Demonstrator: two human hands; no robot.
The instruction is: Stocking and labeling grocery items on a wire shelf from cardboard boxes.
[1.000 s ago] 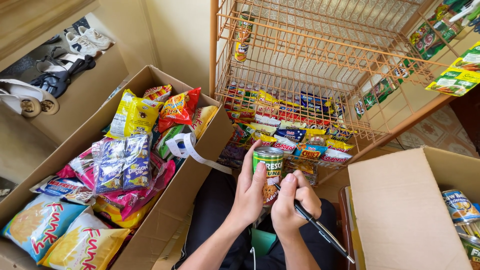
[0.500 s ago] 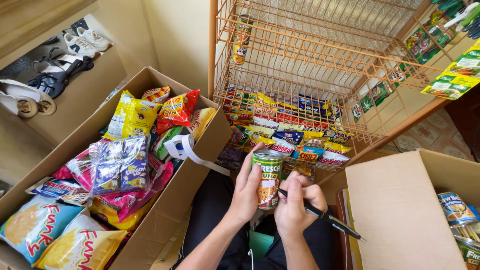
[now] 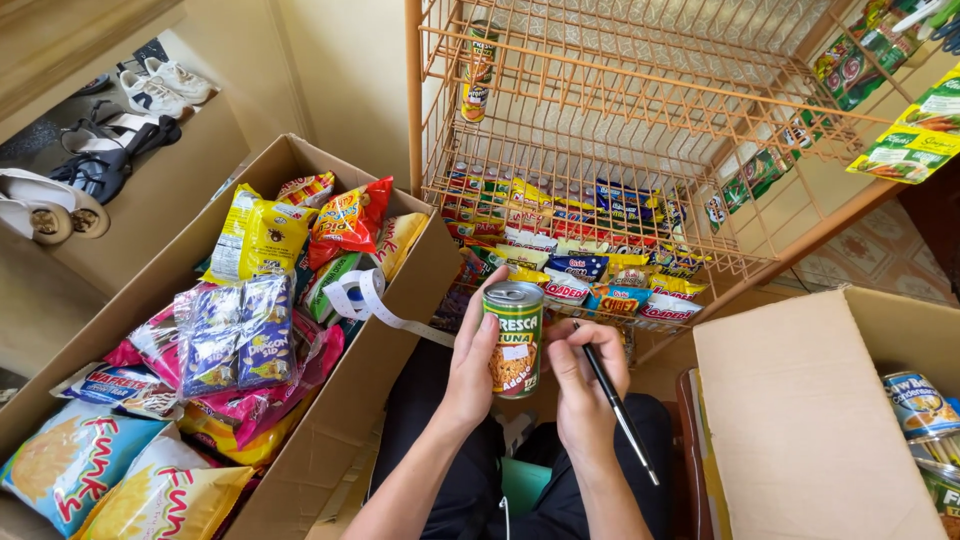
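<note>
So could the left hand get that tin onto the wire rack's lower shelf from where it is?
Probably yes. The left hand holds the tin upright just in front of the orange wire rack, whose front looks open. The lower shelf is crowded with small packets, so free space is doubtful.

— How many cardboard boxes stood by the orange wire rack (image 3: 640,130)?
— Two: one left of it (image 3: 330,440), one right (image 3: 800,420).
— Cans and pens before it?
— One can (image 3: 513,338), one pen (image 3: 620,410).
</note>
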